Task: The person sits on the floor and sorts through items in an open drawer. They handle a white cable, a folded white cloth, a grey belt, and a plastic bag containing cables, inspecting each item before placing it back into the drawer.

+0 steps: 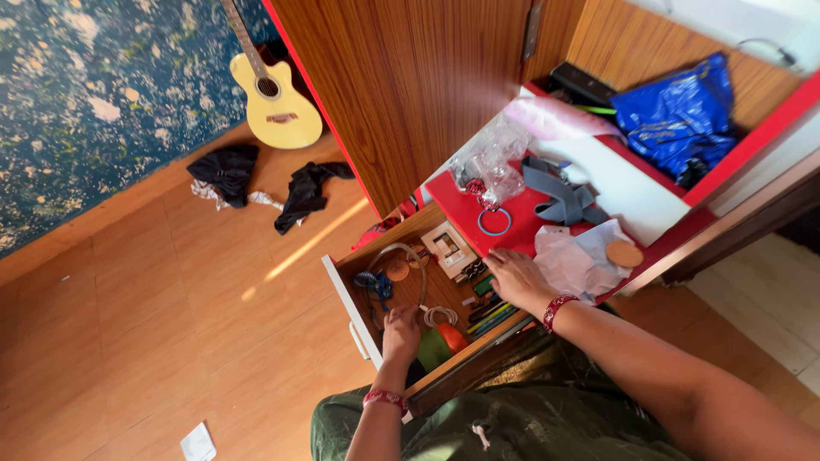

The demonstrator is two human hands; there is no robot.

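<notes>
An open wooden drawer holds a coiled white cord, a blue cable bundle, a small white box, pens and other odds and ends. My left hand reaches into the drawer's front, fingers curled over items beside the white cord; what it grips I cannot tell. My right hand rests palm down on the drawer's right edge, next to a crumpled white plastic bag on the red shelf. Both wrists wear red bands.
The red shelf also carries a clear plastic bag, a grey strap, a blue ring and a blue bag. A wooden cupboard door stands open. A yellow guitar and dark clothes lie on the floor.
</notes>
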